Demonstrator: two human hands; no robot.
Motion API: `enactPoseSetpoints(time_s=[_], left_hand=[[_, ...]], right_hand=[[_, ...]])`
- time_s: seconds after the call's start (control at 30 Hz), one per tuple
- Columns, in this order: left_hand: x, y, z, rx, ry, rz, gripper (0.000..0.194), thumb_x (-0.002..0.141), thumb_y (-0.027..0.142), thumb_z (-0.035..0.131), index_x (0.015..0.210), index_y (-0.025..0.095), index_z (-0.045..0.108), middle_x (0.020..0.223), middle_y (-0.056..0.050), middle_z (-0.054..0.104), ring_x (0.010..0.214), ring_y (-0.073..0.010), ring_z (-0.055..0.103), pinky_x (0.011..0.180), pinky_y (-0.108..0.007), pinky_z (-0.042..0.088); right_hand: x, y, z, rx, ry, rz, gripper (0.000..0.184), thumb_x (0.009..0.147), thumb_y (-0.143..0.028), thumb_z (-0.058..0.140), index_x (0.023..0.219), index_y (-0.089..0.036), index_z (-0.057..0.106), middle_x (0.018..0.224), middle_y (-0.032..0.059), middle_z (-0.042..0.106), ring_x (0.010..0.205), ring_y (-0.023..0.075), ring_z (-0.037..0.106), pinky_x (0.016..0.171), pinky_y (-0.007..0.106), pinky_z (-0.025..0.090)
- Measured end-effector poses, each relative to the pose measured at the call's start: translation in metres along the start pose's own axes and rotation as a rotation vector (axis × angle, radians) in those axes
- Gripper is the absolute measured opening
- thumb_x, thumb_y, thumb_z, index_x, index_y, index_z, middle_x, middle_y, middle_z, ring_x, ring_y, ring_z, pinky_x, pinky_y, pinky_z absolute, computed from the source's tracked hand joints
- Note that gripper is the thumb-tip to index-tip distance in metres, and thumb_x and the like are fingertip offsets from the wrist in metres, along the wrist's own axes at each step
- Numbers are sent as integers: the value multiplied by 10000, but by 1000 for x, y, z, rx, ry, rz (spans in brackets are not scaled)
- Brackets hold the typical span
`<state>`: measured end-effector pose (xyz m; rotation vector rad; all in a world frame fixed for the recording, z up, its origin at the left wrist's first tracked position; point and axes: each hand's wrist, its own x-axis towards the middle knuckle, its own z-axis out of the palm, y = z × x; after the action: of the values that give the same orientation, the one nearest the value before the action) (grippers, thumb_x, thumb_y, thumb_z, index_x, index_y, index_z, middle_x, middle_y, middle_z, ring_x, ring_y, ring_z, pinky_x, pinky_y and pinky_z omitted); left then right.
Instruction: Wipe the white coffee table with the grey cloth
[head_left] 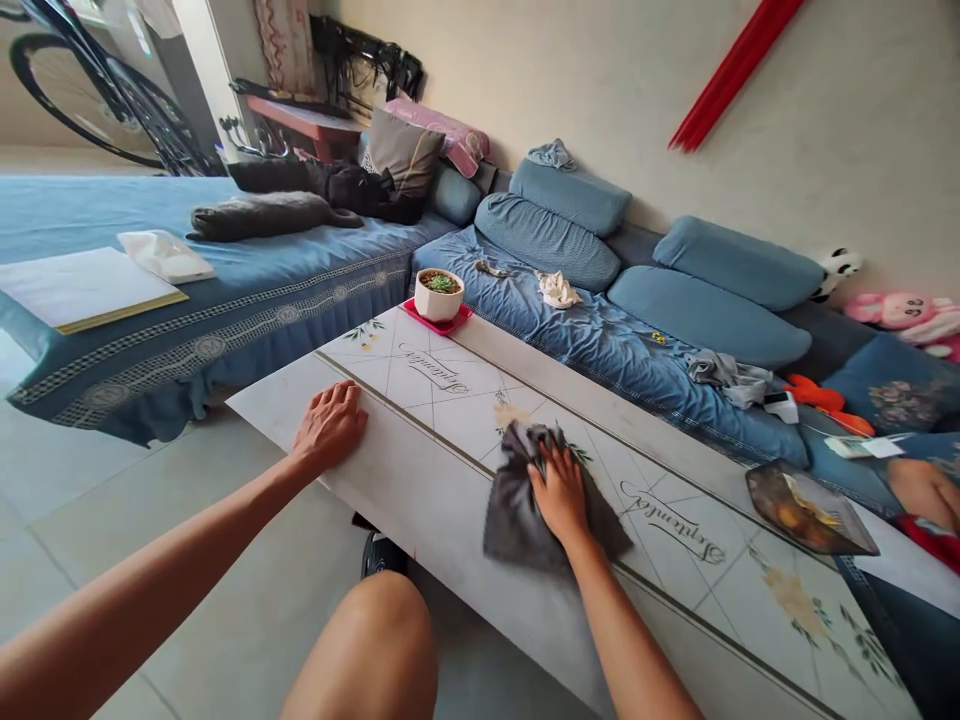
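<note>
My left hand (330,425) rests flat on the white marble-patterned table top (420,480), holding nothing. My right hand (559,495) presses down on a crumpled dark grey cloth (517,520), which lies bunched on the table top under my palm and fingers. The cloth's lower edge hangs close to the table's near edge. At the far end of the table stands a white pot with a small succulent (439,285) on a red coaster (435,318), well beyond both hands.
A blue sofa (600,340) with cushions and scattered cloths runs along the table's far side. A glossy magazine (806,510) lies at the table's right edge, near another person's hand (926,490). A blue-covered couch with a grey cushion (262,215) stands at left, and my knee (367,650) shows below.
</note>
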<state>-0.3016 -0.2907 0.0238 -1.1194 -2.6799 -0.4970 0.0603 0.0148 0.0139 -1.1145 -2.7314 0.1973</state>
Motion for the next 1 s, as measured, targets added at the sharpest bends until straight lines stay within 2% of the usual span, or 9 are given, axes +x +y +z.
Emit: enactPoseSetpoints(time_s=[0.1, 0.17, 0.33, 0.4, 0.6, 0.7, 0.8, 0.9, 1.0], left_hand=[[-2, 4, -7, -17, -13, -7, 485, 1053, 277, 447, 1486, 131, 609, 1636, -228, 624, 1520, -403, 588, 1318, -565, 444], [-3, 4, -6, -27, -5, -1, 496, 1060, 275, 434, 1502, 126, 602, 1657, -229, 611, 1535, -402, 577, 1330, -572, 434], [-5, -1, 5, -28, 34, 10, 497, 1082, 274, 413, 1527, 149, 594, 1672, -211, 602, 1567, -380, 548, 1359, -562, 401], [-4, -2, 8, -23, 37, 14, 490, 1085, 281, 412, 1523, 157, 594, 1662, -206, 607, 1550, -379, 557, 1352, -563, 407], [-2, 3, -1, 1, 5, -6, 482, 1080, 305, 424, 1492, 127, 602, 1637, -217, 616, 1514, -396, 577, 1323, -551, 425], [-3, 6, -5, -6, -11, -17, 483, 1072, 292, 444, 1506, 156, 606, 1654, -197, 611, 1517, -381, 575, 1321, -543, 425], [-5, 4, -1, -32, -3, 13, 507, 1076, 283, 433, 1533, 135, 597, 1687, -207, 580, 1559, -371, 538, 1348, -544, 394], [-5, 1, 4, -49, 21, 27, 519, 1077, 271, 417, 1540, 114, 591, 1692, -220, 567, 1590, -368, 506, 1367, -544, 363], [-5, 0, 7, -71, 39, 25, 504, 1072, 274, 428, 1525, 138, 601, 1665, -204, 584, 1574, -364, 517, 1362, -539, 364]], right_hand=[[49, -68, -2, -17, -38, 13, 648, 1172, -344, 387, 1760, -89, 479, 1867, 182, 346, 1743, 414, 284, 1414, 647, 259], [32, -80, 5, -8, -45, -53, 639, 1174, -326, 377, 1760, -91, 481, 1870, 171, 343, 1752, 386, 273, 1429, 618, 247], [-84, 3, 29, 65, 45, -255, 633, 1227, -456, 332, 1814, -236, 413, 1873, 81, 369, 1775, 311, 232, 1443, 592, 264], [-92, 23, 29, 61, 51, -242, 628, 1230, -482, 334, 1820, -275, 401, 1872, 65, 374, 1773, 305, 240, 1441, 596, 271], [39, -58, 4, 11, -59, -35, 656, 1166, -326, 373, 1752, -46, 467, 1849, 218, 368, 1741, 433, 283, 1418, 658, 244], [44, -81, 3, 5, -82, -61, 672, 1176, -336, 343, 1777, -42, 411, 1857, 221, 348, 1749, 430, 258, 1417, 663, 230], [-37, -45, 9, 24, -67, -177, 664, 1206, -399, 302, 1813, -141, 378, 1878, 154, 335, 1767, 374, 234, 1427, 635, 244], [-134, 30, 5, 56, -4, -267, 667, 1224, -476, 321, 1864, -297, 268, 1885, 82, 340, 1769, 354, 243, 1405, 651, 317], [-158, 90, -4, 38, -6, -233, 690, 1209, -514, 358, 1869, -356, 237, 1872, 70, 369, 1753, 384, 284, 1381, 691, 353]])
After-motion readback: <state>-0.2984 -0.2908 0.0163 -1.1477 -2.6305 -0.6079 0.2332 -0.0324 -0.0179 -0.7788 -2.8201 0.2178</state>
